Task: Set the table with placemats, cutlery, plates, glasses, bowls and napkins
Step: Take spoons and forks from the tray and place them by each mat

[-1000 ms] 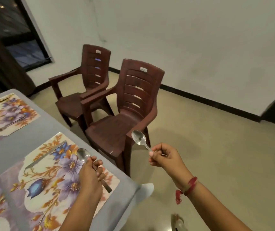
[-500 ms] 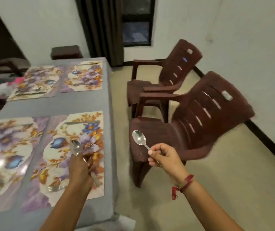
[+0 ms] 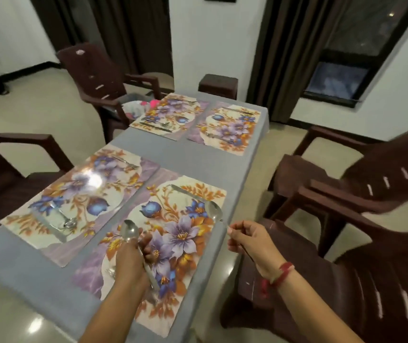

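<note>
My left hand [image 3: 131, 262] grips a steel spoon [image 3: 129, 232] over the near right floral placemat [image 3: 185, 233], bowl pointing away from me. My right hand [image 3: 250, 241] holds a second spoon [image 3: 214, 211] by its handle, its bowl above that placemat's right edge. A knife [image 3: 188, 193] lies along the mat's far side, and a fork [image 3: 111, 272] shows beside my left wrist. The near left placemat [image 3: 79, 191] carries cutlery, including a fork [image 3: 127, 163]. Two far placemats [image 3: 170, 115] [image 3: 227, 127] also hold cutlery.
The long table [image 3: 205, 159] has a grey cloth. Dark brown plastic chairs stand at the right [image 3: 371, 194], the left [image 3: 2, 174] and the far left [image 3: 94, 75]; one seat holds a plate and something pink [image 3: 136, 107]. A stool [image 3: 219, 85] sits beyond the table.
My view has swung left from the chairs and wall onto the whole table. Both hands still hold their spoons; the right spoon now reaches over the near placemat's edge.
</note>
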`<move>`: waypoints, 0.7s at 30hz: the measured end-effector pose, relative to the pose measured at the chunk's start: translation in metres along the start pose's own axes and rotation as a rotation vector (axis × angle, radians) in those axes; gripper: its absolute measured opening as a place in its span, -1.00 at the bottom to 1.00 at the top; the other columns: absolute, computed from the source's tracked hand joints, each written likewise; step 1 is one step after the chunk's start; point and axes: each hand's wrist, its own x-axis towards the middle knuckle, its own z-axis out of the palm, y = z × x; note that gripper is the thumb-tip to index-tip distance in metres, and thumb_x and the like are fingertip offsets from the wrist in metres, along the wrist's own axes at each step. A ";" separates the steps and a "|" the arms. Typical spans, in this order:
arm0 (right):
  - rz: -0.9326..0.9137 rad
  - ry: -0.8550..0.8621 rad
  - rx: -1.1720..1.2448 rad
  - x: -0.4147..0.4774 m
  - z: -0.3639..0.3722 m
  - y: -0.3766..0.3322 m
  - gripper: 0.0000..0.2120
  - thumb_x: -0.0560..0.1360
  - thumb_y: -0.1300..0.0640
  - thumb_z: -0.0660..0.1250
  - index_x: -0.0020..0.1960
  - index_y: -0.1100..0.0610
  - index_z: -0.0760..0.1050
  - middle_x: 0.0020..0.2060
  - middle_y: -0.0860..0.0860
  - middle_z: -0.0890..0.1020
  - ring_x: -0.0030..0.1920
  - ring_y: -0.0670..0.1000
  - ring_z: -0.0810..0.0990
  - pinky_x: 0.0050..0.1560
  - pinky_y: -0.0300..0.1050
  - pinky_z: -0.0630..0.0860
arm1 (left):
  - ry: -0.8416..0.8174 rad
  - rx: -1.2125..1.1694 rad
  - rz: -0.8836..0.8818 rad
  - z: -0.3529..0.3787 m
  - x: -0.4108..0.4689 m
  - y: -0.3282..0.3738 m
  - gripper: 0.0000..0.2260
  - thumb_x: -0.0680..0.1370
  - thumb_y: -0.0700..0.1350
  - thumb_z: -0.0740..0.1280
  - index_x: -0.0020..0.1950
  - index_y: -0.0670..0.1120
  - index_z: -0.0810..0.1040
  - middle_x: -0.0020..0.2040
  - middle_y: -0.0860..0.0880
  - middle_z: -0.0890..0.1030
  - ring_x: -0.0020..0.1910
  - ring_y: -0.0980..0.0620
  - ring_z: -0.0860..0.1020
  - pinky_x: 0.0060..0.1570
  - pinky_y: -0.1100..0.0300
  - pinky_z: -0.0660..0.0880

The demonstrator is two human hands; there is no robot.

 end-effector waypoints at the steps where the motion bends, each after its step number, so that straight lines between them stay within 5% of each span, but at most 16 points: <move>1: -0.008 -0.027 -0.009 0.012 -0.001 -0.004 -0.95 0.49 0.32 0.33 -0.06 0.30 0.50 -0.30 0.11 0.51 -0.33 -0.02 0.53 -0.27 -0.21 0.58 | 0.012 -0.021 0.009 0.007 0.004 0.002 -0.84 0.63 -0.06 0.18 -0.09 -0.07 0.45 -0.45 0.05 0.49 -0.65 0.20 0.30 -0.65 0.43 0.22; 10: 0.019 -0.069 -0.260 0.128 0.033 0.008 -0.84 0.55 0.30 0.24 -0.15 0.13 0.53 -0.30 0.05 0.56 -0.29 -0.01 0.53 -0.37 -0.27 0.49 | 0.111 -0.169 0.042 0.015 0.021 0.023 -0.84 0.64 -0.06 0.18 -0.05 -0.08 0.48 -0.50 0.09 0.54 -0.61 0.21 0.38 -0.62 0.40 0.32; 18: -0.034 -0.151 -0.487 0.201 0.081 0.012 -0.87 0.51 0.32 0.25 -0.12 0.16 0.54 -0.24 0.07 0.56 -0.18 0.07 0.51 -0.12 -0.06 0.53 | 0.283 -0.328 0.054 -0.007 0.033 0.018 -0.86 0.63 -0.07 0.17 -0.05 -0.08 0.46 -0.50 0.08 0.52 -0.61 0.20 0.36 -0.63 0.40 0.31; 21: -0.075 -0.206 -0.598 0.221 0.082 0.010 -0.88 0.50 0.32 0.27 -0.08 0.14 0.53 -0.19 0.08 0.57 -0.16 0.05 0.51 -0.12 -0.14 0.45 | 0.377 -0.350 0.067 -0.005 0.043 0.020 -0.88 0.63 -0.13 0.14 -0.02 -0.09 0.46 -0.51 0.08 0.52 -0.61 0.19 0.37 -0.62 0.39 0.32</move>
